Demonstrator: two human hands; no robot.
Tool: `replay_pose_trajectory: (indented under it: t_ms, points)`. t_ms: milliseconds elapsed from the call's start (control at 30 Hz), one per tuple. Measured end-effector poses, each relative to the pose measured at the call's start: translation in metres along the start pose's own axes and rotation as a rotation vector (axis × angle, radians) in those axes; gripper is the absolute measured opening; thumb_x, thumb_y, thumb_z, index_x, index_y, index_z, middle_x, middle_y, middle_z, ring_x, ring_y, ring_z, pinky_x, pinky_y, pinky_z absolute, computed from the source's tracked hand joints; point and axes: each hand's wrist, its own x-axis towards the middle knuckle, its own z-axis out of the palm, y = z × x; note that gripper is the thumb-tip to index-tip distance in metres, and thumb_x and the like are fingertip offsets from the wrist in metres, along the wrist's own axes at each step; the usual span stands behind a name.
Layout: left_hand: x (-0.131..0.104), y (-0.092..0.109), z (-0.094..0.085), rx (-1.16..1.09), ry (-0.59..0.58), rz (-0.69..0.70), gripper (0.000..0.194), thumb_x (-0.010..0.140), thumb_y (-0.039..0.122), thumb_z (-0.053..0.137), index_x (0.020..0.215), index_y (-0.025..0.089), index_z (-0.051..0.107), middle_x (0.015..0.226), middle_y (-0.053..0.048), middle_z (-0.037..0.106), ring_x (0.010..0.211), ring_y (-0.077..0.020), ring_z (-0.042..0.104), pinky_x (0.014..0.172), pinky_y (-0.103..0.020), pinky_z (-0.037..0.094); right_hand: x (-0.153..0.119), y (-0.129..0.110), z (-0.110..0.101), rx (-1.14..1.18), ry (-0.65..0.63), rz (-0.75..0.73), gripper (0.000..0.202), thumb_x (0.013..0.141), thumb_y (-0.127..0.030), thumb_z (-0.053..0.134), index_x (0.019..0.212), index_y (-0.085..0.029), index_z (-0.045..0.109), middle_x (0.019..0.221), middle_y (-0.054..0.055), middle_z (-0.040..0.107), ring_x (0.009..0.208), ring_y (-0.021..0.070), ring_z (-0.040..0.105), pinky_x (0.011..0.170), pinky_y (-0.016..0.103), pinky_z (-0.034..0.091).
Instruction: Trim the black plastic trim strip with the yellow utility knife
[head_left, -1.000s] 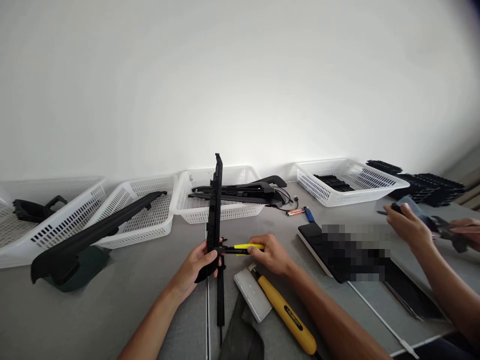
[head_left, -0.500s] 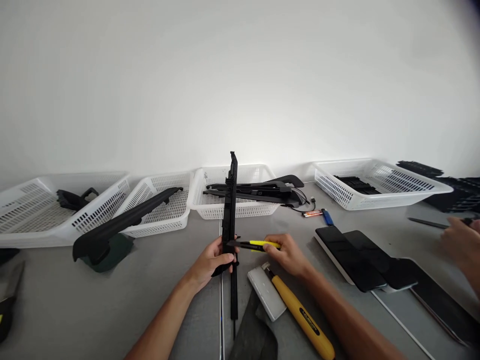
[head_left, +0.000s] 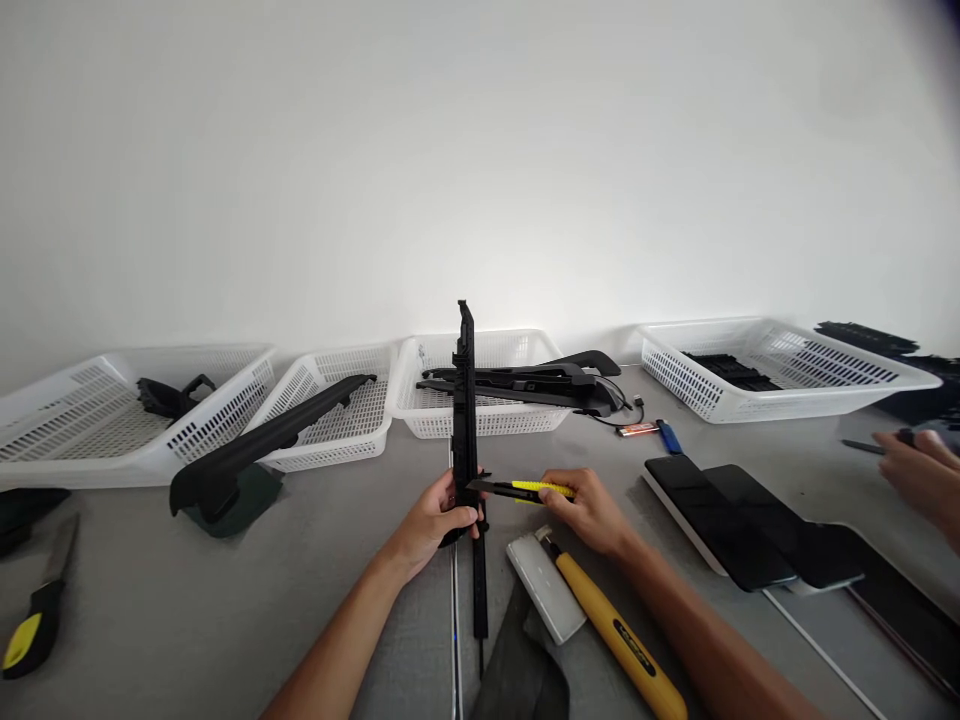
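My left hand (head_left: 433, 518) is closed around the lower end of a long black plastic trim piece (head_left: 464, 400), which stands upright above the table. In my right hand (head_left: 589, 508) is a yellow-and-black utility knife (head_left: 534, 490), its blade pointing left and meeting the trim near my left fingers. Whether the blade cuts in or only touches, I cannot tell. Below the hands lie a white block (head_left: 546, 585), a yellow-handled tool (head_left: 619, 640) and a dark cloth-like piece (head_left: 525, 665). A thin black strip (head_left: 480, 590) hangs or lies beneath the trim.
White baskets (head_left: 352, 445) with black plastic parts line the wall. Another black trim piece (head_left: 262, 440) rests across one basket's edge. At left lies a knife (head_left: 37, 620). Several phones (head_left: 720, 525) lie at right, where another person's hand (head_left: 922, 475) holds a blade.
The whole view has shifted slightly, so the table's things appear farther right. My hands keep the same hold, with the knife blade still at the trim piece.
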Motion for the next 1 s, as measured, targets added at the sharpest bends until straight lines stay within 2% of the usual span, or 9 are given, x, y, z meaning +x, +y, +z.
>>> replay_pose_trajectory:
  t_ms: [200,333,467,567,633,700,800,900,1000]
  points:
    - [-0.001,-0.001,0.001,0.009,0.04,-0.011,0.055,0.084,0.043,0.083,0.128,0.014,0.065,0.085,-0.003,0.067,0.074,-0.0159,0.064,0.066,-0.028,0.057,0.001,-0.003,0.001,-0.02,-0.016,-0.023,0.038,0.091,-0.046,0.048,0.064,-0.018,0.048,0.06,-0.003,0.041,0.058,0.0107,0.038,0.056,0.026,0.023]
    - [0.0,-0.002,0.004,0.061,0.091,-0.002,0.055,0.084,0.056,0.081,0.118,0.014,0.068,0.082,-0.002,0.066,0.071,-0.0163,0.064,0.062,-0.029,0.058,0.001,-0.004,0.002,-0.03,-0.007,-0.027,0.037,0.092,-0.044,0.051,0.069,-0.017,0.06,0.061,-0.002,0.05,0.059,0.0121,0.044,0.057,0.026,0.029]
    - [0.001,-0.002,0.006,0.126,0.134,0.014,0.055,0.082,0.06,0.082,0.108,0.014,0.067,0.084,-0.002,0.064,0.075,-0.0181,0.066,0.062,-0.03,0.061,0.004,-0.004,0.001,-0.056,0.063,-0.007,0.034,0.095,-0.043,0.053,0.095,-0.017,0.075,0.082,0.004,0.071,0.074,0.0181,0.061,0.069,0.028,0.043]
    - [0.003,-0.003,0.004,0.159,0.167,0.03,0.054,0.082,0.062,0.079,0.104,0.015,0.065,0.084,-0.002,0.066,0.074,-0.0183,0.067,0.063,-0.032,0.063,-0.003,-0.009,-0.014,-0.123,0.175,0.003,0.033,0.095,-0.042,0.054,0.105,-0.018,0.075,0.1,0.009,0.074,0.092,0.0238,0.065,0.083,0.034,0.048]
    - [0.004,-0.004,0.003,0.165,0.196,0.049,0.054,0.081,0.062,0.079,0.103,0.015,0.064,0.082,-0.001,0.066,0.072,-0.0175,0.066,0.062,-0.032,0.062,-0.02,-0.012,-0.032,-0.233,0.349,-0.035,0.033,0.096,-0.042,0.053,0.109,-0.019,0.073,0.111,0.011,0.073,0.106,0.0269,0.064,0.095,0.039,0.048]
    - [0.005,-0.004,0.001,0.163,0.213,0.061,0.054,0.081,0.062,0.079,0.103,0.016,0.063,0.08,0.0,0.066,0.071,-0.0168,0.066,0.062,-0.03,0.061,-0.047,-0.011,-0.054,-0.416,0.629,-0.069,0.034,0.098,-0.043,0.052,0.114,-0.021,0.072,0.122,0.012,0.071,0.118,0.0297,0.062,0.107,0.045,0.046]
    - [0.005,-0.003,0.001,0.162,0.219,0.063,0.055,0.08,0.062,0.08,0.104,0.016,0.063,0.079,0.0,0.066,0.07,-0.0164,0.066,0.062,-0.029,0.061,-0.1,0.009,-0.078,-0.686,0.992,0.053,0.05,0.1,-0.053,0.047,0.133,-0.019,0.065,0.148,0.017,0.057,0.143,0.0377,0.046,0.12,0.058,0.034]
    - [0.006,-0.002,0.001,0.168,0.22,0.049,0.057,0.079,0.063,0.081,0.105,0.016,0.063,0.081,0.0,0.067,0.07,-0.0165,0.067,0.062,-0.03,0.061,-0.145,0.041,-0.088,-0.797,0.896,0.249,0.063,0.1,-0.064,0.038,0.136,-0.02,0.063,0.137,0.018,0.064,0.144,0.0407,0.046,0.121,0.066,0.032]
    - [0.007,-0.003,0.001,0.183,0.212,0.049,0.057,0.078,0.064,0.081,0.103,0.016,0.064,0.082,-0.001,0.068,0.071,-0.0175,0.068,0.064,-0.031,0.062,-0.17,0.055,-0.088,-0.82,0.826,0.223,0.066,0.099,-0.068,0.035,0.134,-0.021,0.063,0.129,0.016,0.069,0.143,0.0405,0.048,0.125,0.068,0.025]
